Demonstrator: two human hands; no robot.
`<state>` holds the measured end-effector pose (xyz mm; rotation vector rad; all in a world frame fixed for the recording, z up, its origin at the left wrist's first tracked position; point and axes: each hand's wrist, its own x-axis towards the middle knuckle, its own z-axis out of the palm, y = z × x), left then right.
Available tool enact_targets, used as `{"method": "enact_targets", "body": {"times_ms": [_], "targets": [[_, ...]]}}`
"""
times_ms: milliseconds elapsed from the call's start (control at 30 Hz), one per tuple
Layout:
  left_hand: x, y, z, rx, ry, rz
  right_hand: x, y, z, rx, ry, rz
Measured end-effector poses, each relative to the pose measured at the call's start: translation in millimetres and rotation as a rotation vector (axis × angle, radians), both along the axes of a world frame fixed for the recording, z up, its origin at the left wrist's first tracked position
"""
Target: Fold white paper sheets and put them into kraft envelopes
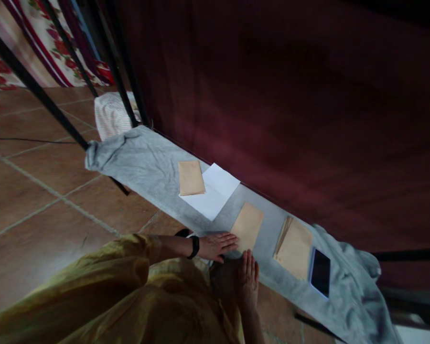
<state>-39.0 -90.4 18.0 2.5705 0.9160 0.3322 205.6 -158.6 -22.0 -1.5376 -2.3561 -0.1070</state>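
Head view: Brown sheet (251, 223) on a cloth-covered counter (139, 160)

The left hand (218, 246) lies flat, fingers straight and close together, tips over the sheet's edge. The right hand (249, 276) has straight fingers too, gripping nothing, near the same sheet; whether they touch it, I cannot tell. The sheet rests between white paper (220, 184) and another brown sheet (296, 248).
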Motion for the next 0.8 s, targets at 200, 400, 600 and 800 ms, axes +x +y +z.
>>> {"method": "enact_targets", "body": {"times_ms": [200,400,600,800], "targets": [[-1,-2,3.3,0.053,-0.021,-0.008,-34,6,21.9,-0.079,0.01,-0.062],[-3,-5,-0.4,0.125,-0.007,0.009,-51,2,33.6,0.015,0.001,0.035],[-9,-10,-9.6,0.109,0.047,0.052,-35,-4,25.0,0.037,0.023,-0.048],[-18,-17,-7.5,0.142,0.063,0.095,-22,-6,20.1,0.042,0.03,-0.078]]}}
